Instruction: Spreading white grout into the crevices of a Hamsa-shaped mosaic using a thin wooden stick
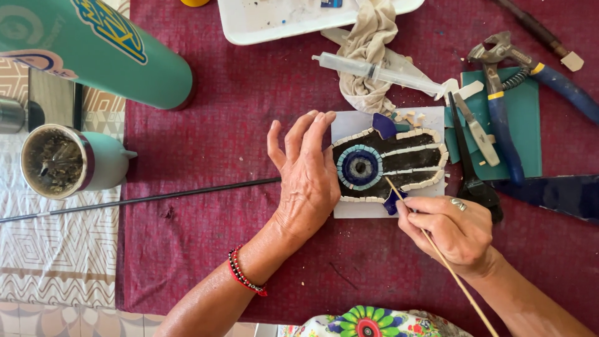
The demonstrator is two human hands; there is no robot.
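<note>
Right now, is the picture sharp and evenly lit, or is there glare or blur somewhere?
Head view: soft, even daylight, with short shadows under the left hand and right hand; the mosaic tile is sharp; a mild sheen lies on the green bottle; edges bend slightly.

Hidden and cut-off parts

The left hand [309, 178] covers the left edge of the mosaic piece [388, 163]. The thin wooden stick [446, 262] leaves at the bottom edge, the white tray [274, 22] and the green bottle [93, 47] at the top.

Left hand [307, 181] steadies mosaic piece [390, 163]; right hand [448, 229] pokes it with thin stick [437, 248].
</note>
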